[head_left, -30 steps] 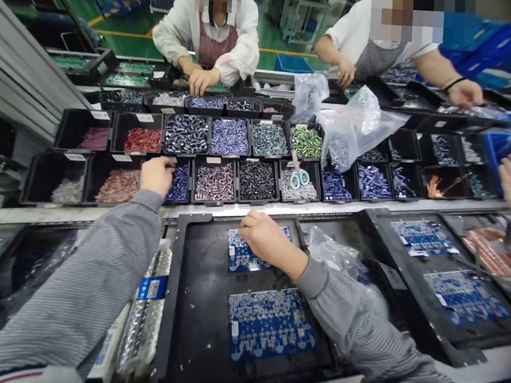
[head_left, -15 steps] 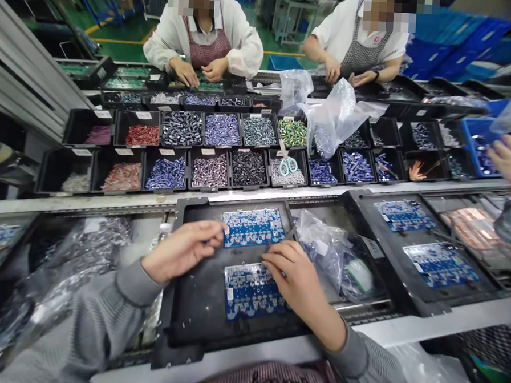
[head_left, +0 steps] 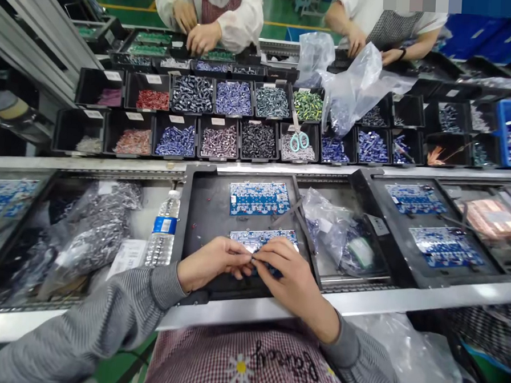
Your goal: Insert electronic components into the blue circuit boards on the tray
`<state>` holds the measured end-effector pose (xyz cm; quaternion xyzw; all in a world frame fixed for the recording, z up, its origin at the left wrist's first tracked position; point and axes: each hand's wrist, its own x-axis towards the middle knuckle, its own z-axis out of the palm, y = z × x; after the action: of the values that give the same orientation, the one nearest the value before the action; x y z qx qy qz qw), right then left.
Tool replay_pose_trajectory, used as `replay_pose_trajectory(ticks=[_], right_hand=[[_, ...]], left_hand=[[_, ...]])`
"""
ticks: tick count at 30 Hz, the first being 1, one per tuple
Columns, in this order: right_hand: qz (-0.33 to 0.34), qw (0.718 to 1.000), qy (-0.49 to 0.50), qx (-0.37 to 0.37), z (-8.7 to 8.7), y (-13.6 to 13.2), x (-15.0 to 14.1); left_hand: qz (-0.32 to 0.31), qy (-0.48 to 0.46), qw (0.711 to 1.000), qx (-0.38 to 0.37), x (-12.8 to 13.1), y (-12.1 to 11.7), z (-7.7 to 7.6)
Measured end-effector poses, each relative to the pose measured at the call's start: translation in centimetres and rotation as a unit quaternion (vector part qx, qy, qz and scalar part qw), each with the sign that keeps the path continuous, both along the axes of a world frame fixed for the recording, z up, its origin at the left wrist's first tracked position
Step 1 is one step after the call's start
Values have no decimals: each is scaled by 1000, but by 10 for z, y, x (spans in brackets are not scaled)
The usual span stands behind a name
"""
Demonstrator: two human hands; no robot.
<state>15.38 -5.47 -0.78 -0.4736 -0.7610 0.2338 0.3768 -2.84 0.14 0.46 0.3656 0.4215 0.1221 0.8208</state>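
My left hand (head_left: 217, 262) and my right hand (head_left: 289, 276) meet fingertip to fingertip above the lower blue circuit board (head_left: 262, 236). Both are closed in a pinch around a small dark electronic component (head_left: 253, 256), mostly covered by the fingers. That board lies in a black tray (head_left: 204, 191), its nearer part hidden by my hands. Farther up in the same tray is another blue circuit board (head_left: 259, 198), fully in sight and touched by neither hand.
Rows of black bins (head_left: 217, 152) with small components stand behind the tray, scissors (head_left: 299, 140) lying on one. A water bottle (head_left: 164, 227) is left of the tray, a plastic bag (head_left: 328, 224) right. Another tray (head_left: 443, 278) holds boards. Two co-workers (head_left: 219, 18) sit opposite.
My hands, apart before with the left by the upper board, have come together nearer to me over the lower board. The view has tilted down, and the hand at far right has left it.
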Motion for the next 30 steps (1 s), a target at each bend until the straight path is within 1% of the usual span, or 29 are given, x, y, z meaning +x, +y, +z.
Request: replay_pose_trajectory(ticks=[3, 5, 8, 13, 16, 19, 21, 25, 28, 30], right_hand=[[7, 1000, -11, -25, -5, -4, -3], [14, 999, -24, -39, -9, -7, -5], [23, 998, -32, -44, -14, -8, -7], [32, 997, -46, -49, -17, -8, -11], [42, 997, -58, -41, -18, -8, -10], [64, 996, -63, -29, -18, -8, -8], [64, 997, -48, -19, -16, -8, -8], [26, 1000, -2, -10, -6, -7, -5], [12, 999, -14, -29, 0, -8, 3], [-7, 998, -38, -45, -1, -9, 10]], left_hand=[[33, 10, 999, 30, -5, 1, -1], [41, 19, 998, 36, -10, 3, -3], [27, 33, 998, 43, -14, 5, -5], [12, 72, 993, 92, -13, 3, -4], [-6, 98, 988, 119, -14, 2, -2], [-27, 103, 985, 136, -16, 1, -1], [-31, 100, 986, 132, -16, 0, -1], [-33, 52, 994, 92, -9, -3, -1], [-22, 22, 998, 57, -3, -4, 0], [-10, 21, 999, 41, 0, -4, 0]])
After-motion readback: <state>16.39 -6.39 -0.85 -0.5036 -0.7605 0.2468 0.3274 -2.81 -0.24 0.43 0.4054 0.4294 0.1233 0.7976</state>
